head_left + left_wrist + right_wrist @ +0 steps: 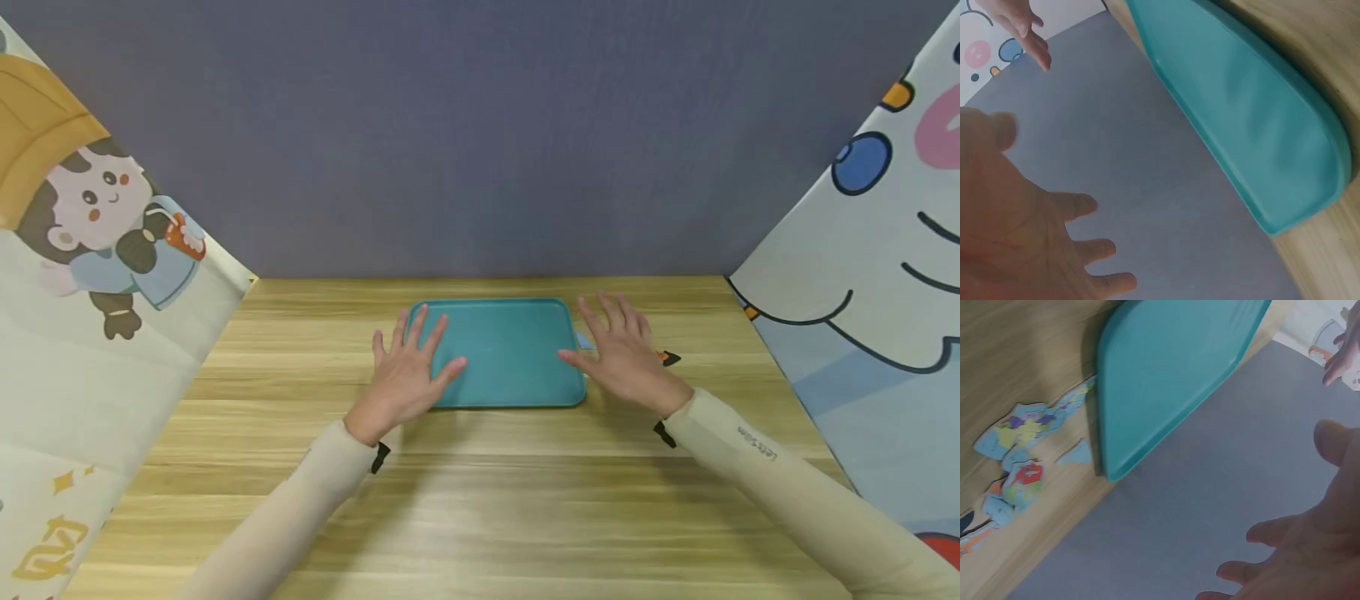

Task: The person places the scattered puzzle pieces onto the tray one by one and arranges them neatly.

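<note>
Fingers [1094,250] spread and gripping nothing, I hold my left hand [405,379] and right hand [624,365] near opposite ends of one teal tray [504,352], which lies on one wooden surface [510,508], with several map pieces [1020,430], too bunched to count, right of the tray.

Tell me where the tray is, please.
In the head view, the tray lies on the table, left hand over its left end, right hand at its right.
</note>
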### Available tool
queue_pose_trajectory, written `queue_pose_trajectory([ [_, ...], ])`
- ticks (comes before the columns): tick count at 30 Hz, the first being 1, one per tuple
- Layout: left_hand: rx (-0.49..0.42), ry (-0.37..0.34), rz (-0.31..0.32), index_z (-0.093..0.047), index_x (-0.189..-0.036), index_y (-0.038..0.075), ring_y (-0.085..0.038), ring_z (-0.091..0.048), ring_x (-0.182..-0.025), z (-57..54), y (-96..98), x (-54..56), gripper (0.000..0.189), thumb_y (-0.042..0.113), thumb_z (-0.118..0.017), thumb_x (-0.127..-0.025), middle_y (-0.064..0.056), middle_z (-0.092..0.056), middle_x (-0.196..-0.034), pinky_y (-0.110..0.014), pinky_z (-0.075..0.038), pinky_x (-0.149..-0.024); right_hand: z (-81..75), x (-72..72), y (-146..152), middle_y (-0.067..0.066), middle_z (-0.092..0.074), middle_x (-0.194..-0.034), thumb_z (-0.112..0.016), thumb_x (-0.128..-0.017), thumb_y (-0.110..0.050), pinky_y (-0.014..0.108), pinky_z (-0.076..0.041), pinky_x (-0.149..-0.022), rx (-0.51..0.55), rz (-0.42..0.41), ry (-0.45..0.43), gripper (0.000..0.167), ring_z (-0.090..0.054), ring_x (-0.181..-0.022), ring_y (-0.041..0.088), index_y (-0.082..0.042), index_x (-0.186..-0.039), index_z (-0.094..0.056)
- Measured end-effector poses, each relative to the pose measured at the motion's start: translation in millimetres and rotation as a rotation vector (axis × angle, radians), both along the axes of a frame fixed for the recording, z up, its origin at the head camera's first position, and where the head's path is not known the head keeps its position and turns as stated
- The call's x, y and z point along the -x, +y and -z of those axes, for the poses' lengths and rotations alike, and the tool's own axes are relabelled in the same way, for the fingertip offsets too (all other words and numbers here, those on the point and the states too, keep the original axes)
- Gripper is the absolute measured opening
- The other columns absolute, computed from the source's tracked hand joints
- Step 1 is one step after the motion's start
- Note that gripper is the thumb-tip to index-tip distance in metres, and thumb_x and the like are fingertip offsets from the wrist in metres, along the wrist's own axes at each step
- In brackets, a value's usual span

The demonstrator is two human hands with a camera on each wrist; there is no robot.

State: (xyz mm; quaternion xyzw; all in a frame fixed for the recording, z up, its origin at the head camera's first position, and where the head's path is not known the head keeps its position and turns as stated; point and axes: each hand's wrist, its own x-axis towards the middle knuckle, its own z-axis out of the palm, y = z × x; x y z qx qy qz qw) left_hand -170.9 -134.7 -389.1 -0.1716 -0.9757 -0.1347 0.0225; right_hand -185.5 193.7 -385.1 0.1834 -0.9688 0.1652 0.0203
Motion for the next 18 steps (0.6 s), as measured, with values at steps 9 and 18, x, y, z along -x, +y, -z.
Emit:
queue_pose_trajectory([
  [9,-0.041,-0.053,-0.029,-0.033,-0.147,0.011,-0.044,-0.022,-0.131,9.6,-16.4,15.6,0.064,0.049,-0.043,-0.097,-0.022,-0.029,-0.145,-0.064,-0.023,-0.096,13.2,11.1,17,0.028,-0.01,-0.148,-0.059,-0.088,-0.053,0.066,-0.009,-0.1,0.038,0.052,-0.001,0.085,-0.005,-0.134,0.05,-0.004,-0.148,-0.024],
  [18,-0.278,-0.207,-0.101,-0.046,-0.132,-0.002,-0.03,-0.058,-0.09,25.7,-44.3,45.0,0.046,0.021,-0.057,-0.095,-0.021,-0.058,-0.108,-0.043,-0.048,-0.075,30.0,27.9,48,0.033,-0.024,-0.139,-0.066,-0.087,-0.03,0.064,-0.022,-0.096,0.001,0.178,-0.114,0.072,-0.019,-0.123,0.053,0.009,-0.138,-0.034],
])
